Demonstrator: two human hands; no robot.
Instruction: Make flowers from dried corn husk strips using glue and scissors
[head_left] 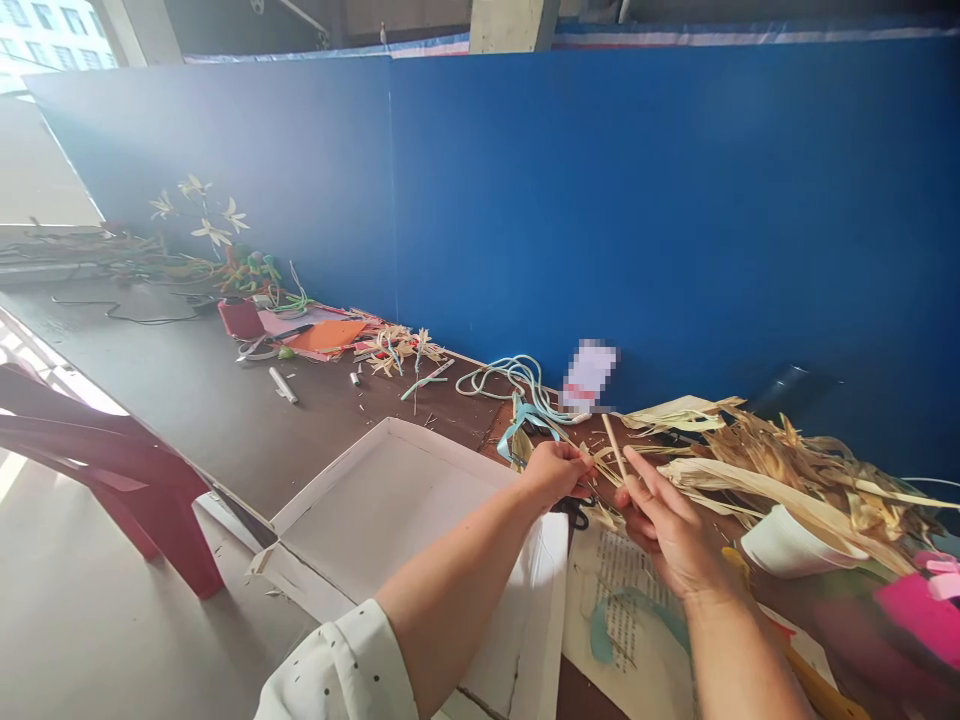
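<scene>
My right hand point(667, 520) grips a thin pale stick point(613, 442) that slants up from between the thumb and fingers. Close beside it, my left hand point(555, 472) is closed in a pinch; what its fingertips hold is too small to make out. Thin straw-coloured strips lie around the fingertips. Behind the left hand are a light blue ribbon point(517, 435) and a looped pale cord point(510, 372). Dark scissor-like handles point(577, 515) show partly under the hands. Below lies a printed sheet point(600, 570) with a light blue strip on it.
An open white box lid point(420, 490) lies left of my hands. Dried corn husks point(787, 470) and a tipped white cup point(795, 545) are at right. Husk flowers point(397, 350) and orange paper point(328, 337) lie farther left. A blue partition point(637, 200) borders the table; a red chair point(150, 490) stands left.
</scene>
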